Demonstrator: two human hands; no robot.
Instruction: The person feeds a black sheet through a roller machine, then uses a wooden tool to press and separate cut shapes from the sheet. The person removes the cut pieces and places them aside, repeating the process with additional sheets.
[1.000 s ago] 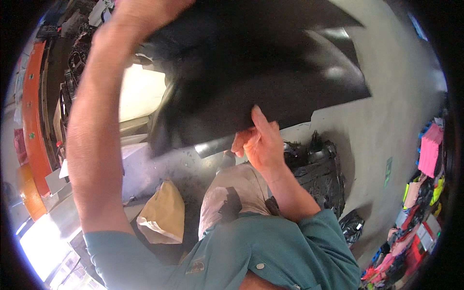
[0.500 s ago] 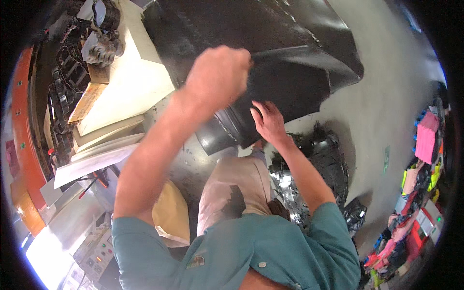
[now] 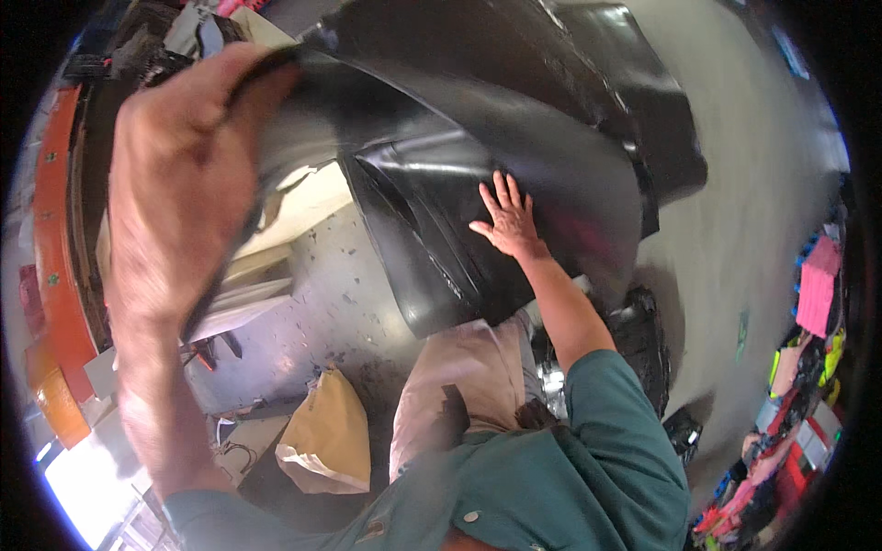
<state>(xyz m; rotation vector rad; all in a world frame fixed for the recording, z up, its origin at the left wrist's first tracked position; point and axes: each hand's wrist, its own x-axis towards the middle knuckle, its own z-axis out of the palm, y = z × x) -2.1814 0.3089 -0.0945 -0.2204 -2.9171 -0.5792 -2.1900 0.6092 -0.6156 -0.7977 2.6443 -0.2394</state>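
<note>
A large glossy black sheet (image 3: 570, 170), which looks like rubber or plastic, spreads in front of me in overlapping folds. Raised high at the left, my left hand (image 3: 188, 156) is closed on an edge of it and lifts that part; motion blurs the hand somewhat. My right hand (image 3: 510, 220) rests palm down on the sheet near its middle, fingers spread. Between the hands the lifted part arches up and folds over. The sheet's near corner hangs down in front of my legs.
A tan paper sack (image 3: 326, 436) stands on the grey floor (image 3: 331, 294) at my left, near pale stacked boards (image 3: 243, 303). Shiny black material (image 3: 638, 344) lies right of my legs. Colourful piles (image 3: 818, 285) line the far right, and an orange beam (image 3: 60, 220) the far left.
My left hand has swung left and closer to me, pulling the black sheet's edge up and folding it over. My right hand has flattened out on the sheet with fingers spread.
</note>
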